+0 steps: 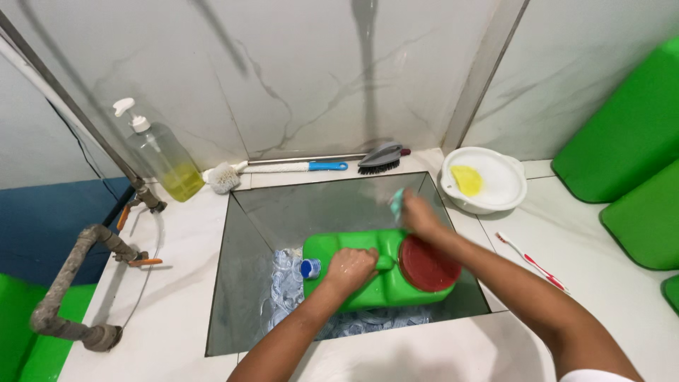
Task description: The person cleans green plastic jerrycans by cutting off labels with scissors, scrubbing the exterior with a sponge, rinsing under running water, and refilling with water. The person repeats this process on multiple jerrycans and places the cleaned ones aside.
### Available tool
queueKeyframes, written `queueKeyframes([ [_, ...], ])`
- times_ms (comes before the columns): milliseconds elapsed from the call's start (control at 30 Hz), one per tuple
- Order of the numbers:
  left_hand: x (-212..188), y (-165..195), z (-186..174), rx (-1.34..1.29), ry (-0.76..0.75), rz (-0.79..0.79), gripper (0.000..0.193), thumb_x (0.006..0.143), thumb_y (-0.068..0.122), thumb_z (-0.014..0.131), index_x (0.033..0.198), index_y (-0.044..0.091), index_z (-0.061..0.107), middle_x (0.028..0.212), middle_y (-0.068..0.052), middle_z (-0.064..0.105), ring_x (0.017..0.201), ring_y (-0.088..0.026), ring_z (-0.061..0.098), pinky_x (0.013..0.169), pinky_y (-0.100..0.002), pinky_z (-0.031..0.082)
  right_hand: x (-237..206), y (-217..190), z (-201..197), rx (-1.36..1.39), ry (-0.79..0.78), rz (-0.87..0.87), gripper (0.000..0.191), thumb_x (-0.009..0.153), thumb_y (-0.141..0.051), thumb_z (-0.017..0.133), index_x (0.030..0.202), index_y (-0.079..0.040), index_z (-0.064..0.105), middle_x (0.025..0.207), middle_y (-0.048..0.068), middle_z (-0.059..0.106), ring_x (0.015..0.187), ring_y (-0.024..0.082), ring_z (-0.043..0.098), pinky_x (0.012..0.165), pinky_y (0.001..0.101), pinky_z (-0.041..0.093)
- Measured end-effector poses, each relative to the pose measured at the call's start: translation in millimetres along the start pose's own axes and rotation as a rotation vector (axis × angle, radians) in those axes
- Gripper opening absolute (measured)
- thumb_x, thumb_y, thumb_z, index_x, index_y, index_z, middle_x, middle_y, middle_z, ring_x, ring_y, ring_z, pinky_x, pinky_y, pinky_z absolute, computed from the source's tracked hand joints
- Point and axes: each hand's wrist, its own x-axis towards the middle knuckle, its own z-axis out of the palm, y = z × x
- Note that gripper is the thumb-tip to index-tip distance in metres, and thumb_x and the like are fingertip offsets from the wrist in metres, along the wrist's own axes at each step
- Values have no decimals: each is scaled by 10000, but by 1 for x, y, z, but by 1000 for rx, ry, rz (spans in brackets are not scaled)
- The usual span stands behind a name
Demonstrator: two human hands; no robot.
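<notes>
The left hand (350, 267) lies just below the middle of the frame, fingers curled narrow and clamped on the handle of a green jug (368, 272) that lies on its side in the sink (240, 283). The right hand (419, 214) sits a little higher and to the right, above the jug's far edge, fingers pinched shut on a pale green scrub pad (397, 203); it is blurred.

At the far left of the frame a rusty pipe (67, 283) bends down beside the white desk (177, 304). In the upper left a clear soap bottle (161, 155) with a pump and yellow liquid stands against the marble wall. Just right of it a white-headed bottle brush (272, 170) with a blue grip lies along the sink's back edge, and a grey scrubbing brush (380, 158) rests near its blue end.

The sink is a square steel basin sunk into the desk at centre frame. The jug fills its lower half, with a small blue cap (310, 268) at its left end, touching the left hand's side, and a broad red lid (427, 264) on its right part. Foamy water (283, 297) lies under and left of the jug.

To the upper right a white bowl (495, 194) holds a yellow sponge (467, 180). Below it a red and white toothbrush (532, 262) lies on the desk, near the right forearm. More green jugs (629, 141) lean at the right edge.
</notes>
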Motion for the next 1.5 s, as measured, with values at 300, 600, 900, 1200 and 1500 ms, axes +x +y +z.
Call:
queueKeyframes([
  [300, -58, -73, 2, -71, 95, -404, 384, 794, 371, 825, 898, 44, 652, 754, -219, 717, 705, -419, 714, 635, -526, 570, 17, 81, -59, 285, 1084, 189, 220, 964, -91, 624, 1124, 59, 607, 998, 282, 704, 910, 430, 697, 857, 506, 530],
  [600, -34, -113, 39, -1406, 95, -860, 137, 866, 86, 645, 984, 22, 614, 760, -208, 646, 598, -330, 624, 546, -455, 532, -20, 48, 6, 933, 57, 171, 286, 950, -271, 660, 1104, -31, 665, 966, 106, 764, 795, 148, 733, 692, 327, 633],
  [900, 42, -111, 41, -1904, 732, -1200, 222, 929, 129, 679, 790, -13, 580, 666, -150, 597, 560, -256, 589, 546, -449, 591, -146, -20, 28, 1231, -799, 264, 256, 891, -339, 712, 1007, -130, 623, 859, -6, 672, 607, 36, 525, 468, 189, 407],
  [1200, 69, -93, 56, -1889, 639, -1213, 242, 975, 141, 624, 903, -78, 549, 676, -154, 565, 529, -257, 573, 476, -429, 547, -140, 10, 50, 1722, -872, 518, 575, 941, -546, 603, 779, 5, 633, 620, 102, 624, 371, 78, 418, 290, 188, 271],
  [1500, 88, -75, 67, -1754, 685, -1171, 173, 899, 75, 592, 830, -80, 557, 655, -154, 559, 481, -255, 551, 433, -429, 503, -167, 3, 27, 1795, -781, 557, 610, 944, -572, 577, 775, 9, 654, 646, 128, 625, 364, 77, 402, 302, 179, 274],
])
